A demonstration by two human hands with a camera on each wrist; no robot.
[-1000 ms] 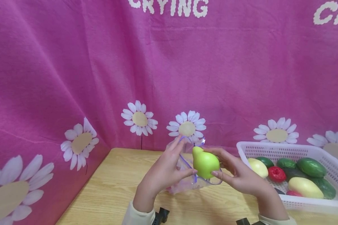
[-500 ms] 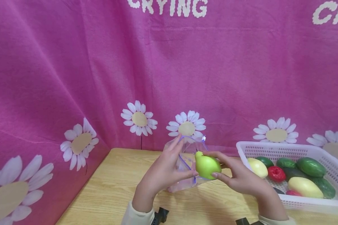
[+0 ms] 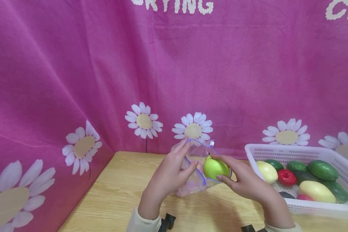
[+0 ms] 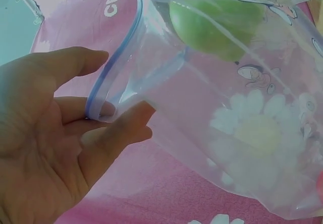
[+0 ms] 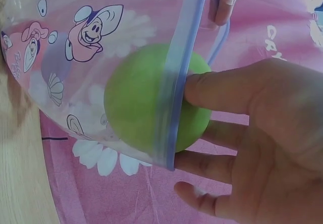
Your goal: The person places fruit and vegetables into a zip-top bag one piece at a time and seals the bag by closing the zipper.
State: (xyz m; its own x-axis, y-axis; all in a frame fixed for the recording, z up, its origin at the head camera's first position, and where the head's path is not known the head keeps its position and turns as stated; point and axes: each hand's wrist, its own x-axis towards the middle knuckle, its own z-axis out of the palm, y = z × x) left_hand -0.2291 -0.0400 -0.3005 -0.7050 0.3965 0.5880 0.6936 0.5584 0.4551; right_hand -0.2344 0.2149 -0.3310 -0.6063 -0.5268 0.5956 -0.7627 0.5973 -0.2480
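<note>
A green pear [image 3: 216, 168] sits mostly inside the mouth of a clear zip bag [image 4: 242, 168] with a blue-purple closure and cartoon prints. My right hand [image 3: 243, 180] holds the pear, its thumb on the near side and its fingers round the back. In the right wrist view, the pear [image 5: 139, 98] shows through the plastic, and my right hand [image 5: 272, 128] reaches in at the zip edge. My left hand [image 3: 169, 170] keeps the bag's other side between its fingers, thumb lifted off. A corner of the closure lies among the fingers of my left hand [image 4: 60, 128].
To the right stands a white perforated basket [image 3: 322, 207] with several items: a red tomato-like piece [image 3: 287, 177], pale yellow pieces [image 3: 317, 191] and dark green ones [image 3: 323, 169]. A wooden table [image 3: 119, 193] lies beneath. Behind it hangs a pink-purple daisy cloth [image 3: 235, 80].
The pear has moved down and right, deeper into the bag's mouth. My left thumb has lifted from the bag's lower edge. The right hand has moved slightly with the pear.
</note>
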